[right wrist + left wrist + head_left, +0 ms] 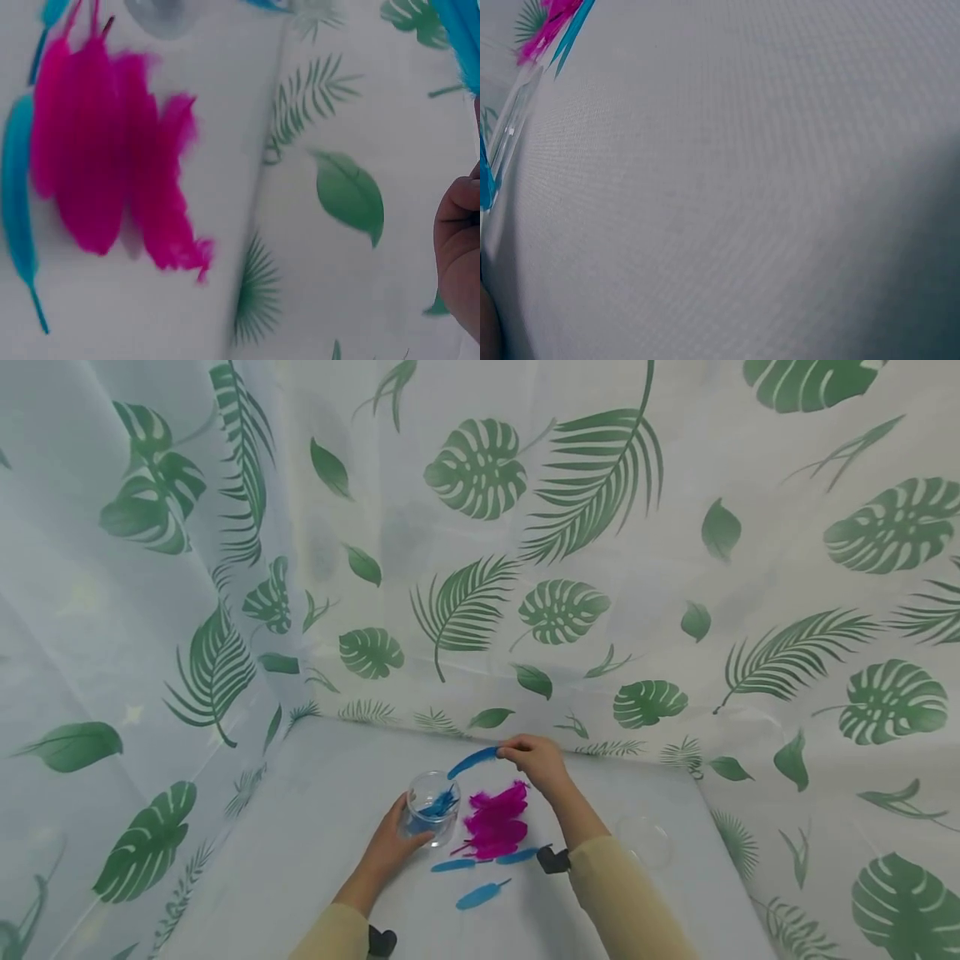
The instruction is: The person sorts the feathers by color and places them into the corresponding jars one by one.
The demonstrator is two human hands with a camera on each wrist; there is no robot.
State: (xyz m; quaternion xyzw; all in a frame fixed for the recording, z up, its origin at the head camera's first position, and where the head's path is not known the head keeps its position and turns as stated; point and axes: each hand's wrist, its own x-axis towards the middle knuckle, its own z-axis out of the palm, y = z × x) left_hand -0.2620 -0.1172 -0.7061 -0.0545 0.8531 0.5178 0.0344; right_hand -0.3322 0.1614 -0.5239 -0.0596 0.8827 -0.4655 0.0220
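My left hand (388, 845) grips a clear jar (442, 837) from its left side, the thumb across the front. Blue feathers (437, 807) lie inside the jar. Between the thumb and fingers of my right hand (534, 763), a single blue feather (472, 762) is pinched by one end. Its other end points down-left, just above and beyond the jar's rim. The right wrist view shows part of this held feather (459, 37) at the upper right. A cluster of magenta feathers (497, 823) lies on the table to the right of the jar.
Loose blue feathers (480, 896) lie on the white table (300, 827) in front of the magenta cluster. A clear round lid-like piece (647, 842) rests right of my right forearm. Leaf-printed curtains (465, 693) rise behind and beside the table.
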